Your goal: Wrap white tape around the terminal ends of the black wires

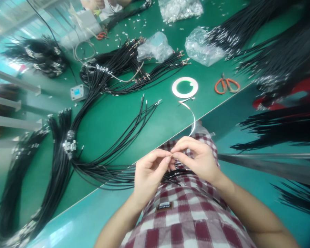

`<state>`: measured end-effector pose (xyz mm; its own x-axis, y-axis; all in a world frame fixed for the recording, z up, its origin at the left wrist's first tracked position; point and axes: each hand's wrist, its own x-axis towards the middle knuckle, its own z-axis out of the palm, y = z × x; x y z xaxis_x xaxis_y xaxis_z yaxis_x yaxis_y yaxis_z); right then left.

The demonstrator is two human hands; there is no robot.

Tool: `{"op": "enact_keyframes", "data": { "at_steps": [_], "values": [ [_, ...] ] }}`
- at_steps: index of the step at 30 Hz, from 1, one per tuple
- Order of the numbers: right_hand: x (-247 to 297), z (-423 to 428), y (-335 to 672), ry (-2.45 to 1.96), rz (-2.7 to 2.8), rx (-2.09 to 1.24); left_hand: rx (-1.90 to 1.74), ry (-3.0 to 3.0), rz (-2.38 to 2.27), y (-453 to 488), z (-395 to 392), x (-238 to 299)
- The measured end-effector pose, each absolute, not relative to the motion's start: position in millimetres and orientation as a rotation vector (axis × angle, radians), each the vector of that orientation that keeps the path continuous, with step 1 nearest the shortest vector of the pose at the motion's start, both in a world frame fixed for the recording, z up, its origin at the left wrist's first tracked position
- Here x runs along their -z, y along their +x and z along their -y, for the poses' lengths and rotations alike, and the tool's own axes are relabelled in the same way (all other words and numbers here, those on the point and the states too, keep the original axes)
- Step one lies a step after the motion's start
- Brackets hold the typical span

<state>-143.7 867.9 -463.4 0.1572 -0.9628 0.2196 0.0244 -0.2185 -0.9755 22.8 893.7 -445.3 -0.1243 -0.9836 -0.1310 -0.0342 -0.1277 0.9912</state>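
My left hand (150,170) and my right hand (196,156) meet over my checked shirt, just off the edge of the green table (113,120). Both pinch, fingertips touching, at the ends of a bundle of thin black wires (105,172) that runs left onto the table. What sits between the fingertips is too small to name. A white tape roll (185,87) lies on the table beyond my hands, and its loose strip (192,119) curls down toward my right hand.
Orange-handled scissors (226,85) lie right of the tape. Clear plastic bags (205,48) of metal terminals and more black wire bundles (119,65) cover the far table. A small grey box (77,92) sits left. Thick wire bundles (59,165) lie at the left.
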Motion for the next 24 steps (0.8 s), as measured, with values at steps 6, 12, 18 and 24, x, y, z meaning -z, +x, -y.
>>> {"op": "enact_keyframes", "data": {
  "at_steps": [6, 12, 18, 24],
  "values": [
    [462.9, -867.2, -144.3, -1.455, -0.938, 1.244, 1.439, 1.243, 1.216, 24.4, -891.7, 447.3],
    [467.2, -867.6, -145.3, -1.494, -0.915, 1.271, 1.512, 1.2, 1.147, 26.5, -891.8, 451.4],
    [462.0, -863.0, -156.6, -1.785, -0.932, 1.19, 1.484, 1.214, 1.211, 28.2, -891.4, 448.2],
    [449.8, -856.4, -168.5, -2.198, -0.901, 1.054, 1.42, 1.202, 1.288, 31.6, -892.1, 445.4]
  ]
}}
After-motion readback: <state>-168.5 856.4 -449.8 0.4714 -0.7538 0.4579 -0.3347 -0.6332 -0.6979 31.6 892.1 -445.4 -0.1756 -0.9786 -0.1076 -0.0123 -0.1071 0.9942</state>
